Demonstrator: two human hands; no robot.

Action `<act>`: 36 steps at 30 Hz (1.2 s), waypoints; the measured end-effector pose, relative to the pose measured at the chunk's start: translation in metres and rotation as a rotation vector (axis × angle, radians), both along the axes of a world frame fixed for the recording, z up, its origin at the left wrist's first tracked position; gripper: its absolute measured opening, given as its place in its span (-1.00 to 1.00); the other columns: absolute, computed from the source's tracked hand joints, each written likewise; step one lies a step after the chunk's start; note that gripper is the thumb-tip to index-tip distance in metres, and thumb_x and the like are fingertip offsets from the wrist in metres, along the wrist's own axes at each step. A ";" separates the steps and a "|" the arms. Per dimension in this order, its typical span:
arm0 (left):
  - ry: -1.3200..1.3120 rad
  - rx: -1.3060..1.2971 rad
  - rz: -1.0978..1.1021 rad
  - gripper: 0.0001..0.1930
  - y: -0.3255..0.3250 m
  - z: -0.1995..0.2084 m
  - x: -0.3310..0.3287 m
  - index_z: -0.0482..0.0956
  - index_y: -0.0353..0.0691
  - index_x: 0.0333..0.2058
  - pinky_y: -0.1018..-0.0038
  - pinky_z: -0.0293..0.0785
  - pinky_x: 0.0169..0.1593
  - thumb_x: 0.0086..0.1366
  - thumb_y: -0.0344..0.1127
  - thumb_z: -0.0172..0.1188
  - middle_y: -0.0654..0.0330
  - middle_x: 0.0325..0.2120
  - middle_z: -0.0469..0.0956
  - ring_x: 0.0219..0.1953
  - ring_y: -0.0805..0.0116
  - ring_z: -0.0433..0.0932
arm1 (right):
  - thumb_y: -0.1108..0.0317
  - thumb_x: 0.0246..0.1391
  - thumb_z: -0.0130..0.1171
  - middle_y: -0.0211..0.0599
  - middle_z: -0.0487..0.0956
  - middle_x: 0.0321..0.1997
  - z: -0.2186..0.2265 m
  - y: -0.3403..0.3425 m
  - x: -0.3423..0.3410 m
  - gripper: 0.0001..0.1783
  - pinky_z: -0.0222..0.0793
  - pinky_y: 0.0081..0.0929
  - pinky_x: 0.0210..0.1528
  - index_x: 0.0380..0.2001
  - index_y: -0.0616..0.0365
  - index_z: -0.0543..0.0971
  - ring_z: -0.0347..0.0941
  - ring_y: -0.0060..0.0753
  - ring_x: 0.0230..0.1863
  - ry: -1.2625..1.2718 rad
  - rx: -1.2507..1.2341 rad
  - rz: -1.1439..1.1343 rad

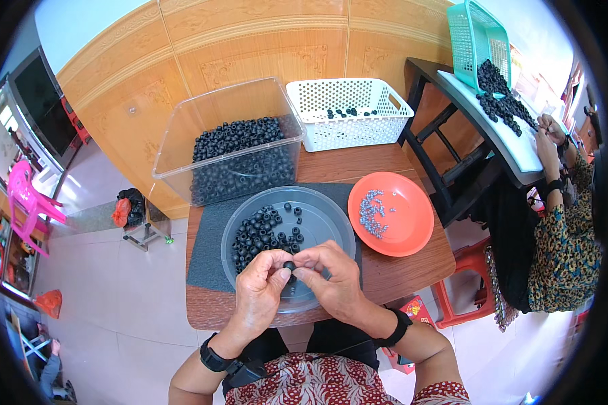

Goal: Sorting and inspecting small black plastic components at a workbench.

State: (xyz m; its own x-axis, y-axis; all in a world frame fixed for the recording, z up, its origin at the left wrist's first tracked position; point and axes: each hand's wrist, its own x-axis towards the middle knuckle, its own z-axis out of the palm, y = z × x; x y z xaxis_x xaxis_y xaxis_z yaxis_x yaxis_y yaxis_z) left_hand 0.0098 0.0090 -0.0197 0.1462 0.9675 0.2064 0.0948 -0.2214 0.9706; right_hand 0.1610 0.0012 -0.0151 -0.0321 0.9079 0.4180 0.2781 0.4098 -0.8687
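Over the near part of a round clear basin (pixel 341 212), my left hand (pixel 260 285) and my right hand (pixel 332 278) meet. Their thumbs and fingertips pinch one small round black piece (pixel 289 266) between them, so both hands are closed. Whether something smaller is also held there is hidden by the fingers. Many like black pieces (pixel 255 233), rounded with a hole, lie heaped on the basin's left side. To the right of the basin, an orange-red plate (pixel 409 233) bears small silvery metal bits (pixel 371 214).
A clear plastic box (pixel 165 165) of black pieces and a white perforated basket (pixel 358 131) stand at the wooden table's (pixel 412 270) back. At right, another person's hands (pixel 550 131) work by a spilled pile (pixel 500 101) and a green basket (pixel 461 40). A red stool (pixel 463 290) stands between.
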 end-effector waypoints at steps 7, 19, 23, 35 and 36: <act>0.316 0.266 0.048 -0.79 0.000 0.013 -0.001 0.50 -0.30 -0.28 0.48 0.41 -0.31 0.06 -0.61 0.17 0.14 -0.45 0.49 -0.40 0.31 0.49 | 0.60 -0.14 0.23 -0.30 0.47 -0.36 -0.009 0.000 -0.004 -0.75 0.36 -0.59 -0.39 -0.31 0.18 0.51 0.44 -0.48 -0.36 0.104 -0.036 -0.005; 0.245 0.167 0.061 -0.83 -0.003 0.004 0.002 0.49 -0.33 -0.28 0.50 0.41 -0.33 0.12 -0.55 0.17 0.16 -0.46 0.50 -0.43 0.37 0.48 | 0.64 -0.18 0.17 -0.31 0.43 -0.41 -0.015 0.005 -0.006 -0.79 0.32 -0.56 -0.39 -0.40 0.21 0.44 0.36 -0.46 -0.41 0.085 0.044 0.000; -0.321 -0.363 -0.074 -0.88 0.005 0.005 0.001 0.49 -0.36 -0.28 0.57 0.41 -0.38 0.20 -0.47 0.12 0.18 -0.46 0.52 -0.48 0.46 0.45 | 0.67 -0.30 0.14 -0.27 0.42 -0.46 -0.013 0.015 -0.003 -0.73 0.28 -0.48 -0.41 -0.43 0.20 0.42 0.32 -0.34 -0.43 -0.078 0.227 -0.005; -0.535 -0.405 0.114 -0.84 0.019 0.001 -0.008 0.45 -0.37 -0.29 0.51 0.44 -0.39 0.25 -0.37 0.09 0.10 -0.47 0.54 -0.51 0.41 0.48 | 0.70 -0.43 0.07 -0.22 0.39 -0.50 -0.001 0.034 0.005 -0.69 0.22 -0.32 -0.40 -0.48 0.20 0.38 0.29 -0.12 -0.43 -0.309 0.439 0.036; -0.535 -0.401 0.103 -0.85 0.018 0.003 -0.007 0.45 -0.36 -0.28 0.55 0.44 -0.39 0.25 -0.38 0.09 0.10 -0.45 0.55 -0.49 0.44 0.49 | 0.71 -0.44 0.08 -0.24 0.43 -0.48 -0.002 0.033 0.007 -0.68 0.25 -0.35 -0.40 -0.47 0.19 0.40 0.33 -0.15 -0.42 -0.363 0.399 0.056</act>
State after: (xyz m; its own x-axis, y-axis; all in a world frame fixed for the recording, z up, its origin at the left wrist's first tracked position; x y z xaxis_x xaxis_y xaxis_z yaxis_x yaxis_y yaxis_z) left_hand 0.0026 0.0272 -0.0168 0.0262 0.9879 -0.1529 -0.4206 0.1496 0.8948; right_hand 0.1680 0.0338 -0.0169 -0.2826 0.6739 0.6826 0.4993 0.7110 -0.4951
